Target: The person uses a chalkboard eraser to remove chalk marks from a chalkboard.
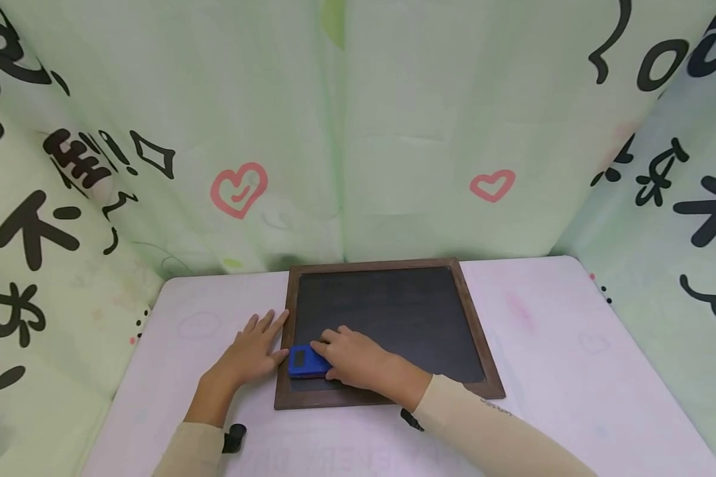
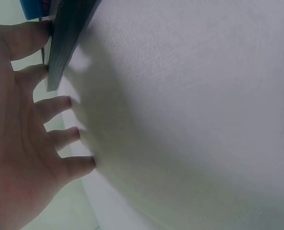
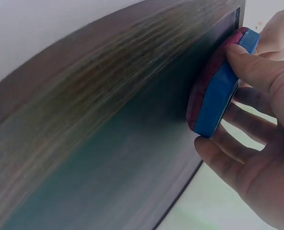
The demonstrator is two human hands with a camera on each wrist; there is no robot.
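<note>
A small blackboard (image 1: 388, 305) with a brown wooden frame (image 1: 475, 324) lies on the white table. My right hand (image 1: 360, 358) grips a blue chalkboard eraser (image 1: 307, 362) near the board's lower left corner. In the right wrist view, the thumb is on one side of the eraser (image 3: 216, 103) and the fingers are on the other, with its dark red felt (image 3: 202, 91) toward the board. Fingers spread, my left hand (image 1: 247, 354) touches the left side of the frame with thumb and forefinger. The other fingertips rest on the table in the left wrist view.
The white table (image 1: 561, 331) extends on both sides of the board. A pale green curtain (image 1: 394, 132) with black characters and red hearts hangs behind and at both sides. Dark wrist straps (image 1: 234, 438) show near the sleeves.
</note>
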